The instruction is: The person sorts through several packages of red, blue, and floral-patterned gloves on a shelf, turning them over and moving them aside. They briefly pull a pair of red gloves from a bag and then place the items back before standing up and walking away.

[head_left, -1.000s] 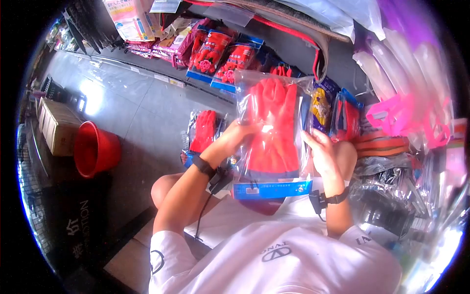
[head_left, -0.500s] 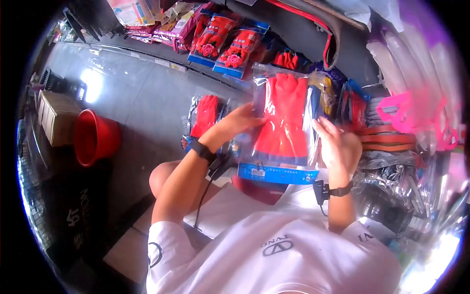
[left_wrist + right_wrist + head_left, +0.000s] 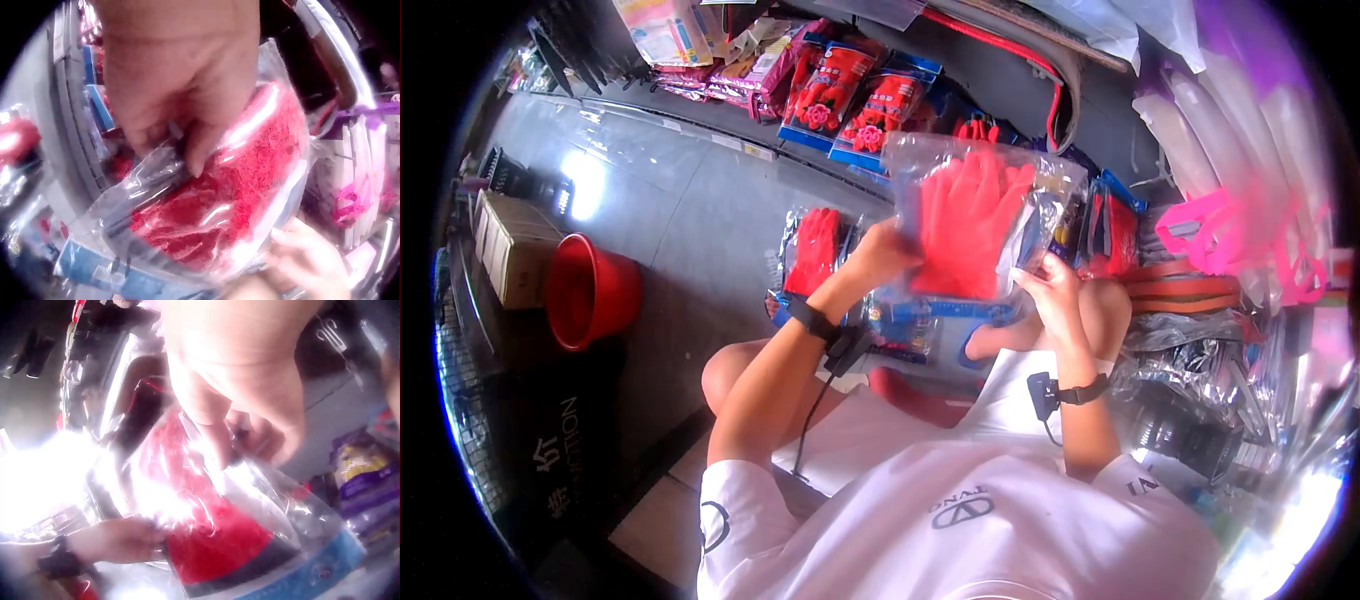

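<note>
A pair of red rubber gloves (image 3: 970, 220) sits flat in a clear plastic bag with a blue strip (image 3: 965, 310) along its near end. Both hands hold this pack up above the lap. On its left edge, my left hand (image 3: 882, 255) pinches the plastic between thumb and fingers, as the left wrist view also shows. Across from it, the right hand (image 3: 1055, 290) pinches the right edge; in the right wrist view, thumb and fingers (image 3: 219, 447) close on the bag's crinkled side. Glare whitens part of the pack there.
Another bagged red glove pack (image 3: 813, 250) lies on the floor at left. Flower-printed glove packs (image 3: 825, 95) line the low shelf ahead. A red bucket (image 3: 593, 292) stands beside a cardboard box (image 3: 518, 250). White bundles with pink ties (image 3: 1200, 230) hang at right.
The pack's near end, with its blue strip, has swung up and away from the body, so the gloves look shorter now. Both hands keep hold of the side edges.
</note>
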`<state>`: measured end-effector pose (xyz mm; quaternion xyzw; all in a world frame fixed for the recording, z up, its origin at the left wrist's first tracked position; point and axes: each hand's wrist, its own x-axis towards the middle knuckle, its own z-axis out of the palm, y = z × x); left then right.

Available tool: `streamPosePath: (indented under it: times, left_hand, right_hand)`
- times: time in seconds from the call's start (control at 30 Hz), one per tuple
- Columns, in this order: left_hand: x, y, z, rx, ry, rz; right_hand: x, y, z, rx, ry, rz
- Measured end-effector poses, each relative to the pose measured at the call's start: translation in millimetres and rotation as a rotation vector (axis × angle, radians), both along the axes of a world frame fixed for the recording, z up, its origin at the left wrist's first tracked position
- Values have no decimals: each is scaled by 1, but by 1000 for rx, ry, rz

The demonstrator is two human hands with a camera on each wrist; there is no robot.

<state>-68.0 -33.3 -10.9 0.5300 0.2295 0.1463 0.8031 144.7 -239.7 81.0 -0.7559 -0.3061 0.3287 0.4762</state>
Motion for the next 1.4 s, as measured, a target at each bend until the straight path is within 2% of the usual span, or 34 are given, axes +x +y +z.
streamPosePath:
  times: [0.03, 0.1, 0.2, 0.3, 0.33, 0.43, 0.53, 0.6, 0.63, 0.7, 0.73, 0.77, 0.87, 0.9, 0.93, 0.97, 1.0, 1.07, 1.13, 1.2, 1.27, 1.33, 1.37, 1.4]
  left_hand:
    - [2, -2, 1, -37, -70, 47]
    - [2, -3, 14, 80, -17, 73]
    - [-2, 0, 15, 137, -14, 42]
    - [-7, 6, 5, 29, -229, -35]
    - [-4, 9, 7, 121, -268, -40]
    - [0, 12, 21, 327, -364, 6]
    - [9, -6, 15, 20, -276, 178]
    - [3, 3, -2, -58, -142, 3]
    - [2, 1, -10, -312, -52, 48]
    - [2, 5, -6, -577, -56, 9]
    - [0, 7, 9, -709, -57, -10]
    - [-2, 5, 35, -756, -23, 66]
    - [0, -4, 26, -308, 40, 112]
    - [3, -5, 20, -288, 40, 156]
    - [3, -6, 23, -262, 35, 155]
    - [2, -7, 26, -236, 31, 154]
    - [2, -7, 29, -209, 27, 155]
    - [9, -7, 3, -16, -13, 211]
    - [8, -8, -6, 245, 33, 294]
    - [6, -8, -5, 358, 199, 240]
    - [1, -17, 21, 228, 235, 229]
    - [1, -27, 21, 374, 341, 265]
    - [2, -31, 10, 438, 299, 279]
    - [2, -34, 11, 426, 345, 264]
  right_hand:
    - [1, 0, -6, 27, -22, -8]
    - [1, 1, -10, 79, -66, -25]
    - [-3, 2, 4, -47, 30, -123]
    - [-14, 5, 24, 389, 31, -26]
    - [-21, 8, 38, 301, -336, 23]
    - [-2, 5, 23, 386, -422, -22]
    - [-3, 4, 25, 416, -646, -24]
    - [-6, 5, 34, 400, -733, 5]
    - [-7, 6, 36, 402, -771, 18]
    - [-8, 6, 39, 374, -877, 56]
    - [-10, 6, 38, 384, -841, -7]
    - [-14, 7, 36, 395, -805, -68]
    - [0, 8, 4, 372, -551, -151]
    - [11, 1, -21, 332, -298, -151]
    - [12, 0, -22, 289, -45, -150]
    - [18, -10, -15, 95, 95, -82]
    - [16, -12, -18, 178, 233, -149]
    - [11, -9, -28, 340, 514, -277]
    - [-7, 4, 9, 180, 666, -258]
    - [-17, 4, 11, 113, 574, -174]
    - [-33, 11, 13, 77, 425, -100]
    - [-34, 14, -1, 97, 407, -20]
    - [-31, 15, -12, 40, 366, -22]
    - [-31, 16, -19, 32, 365, -6]
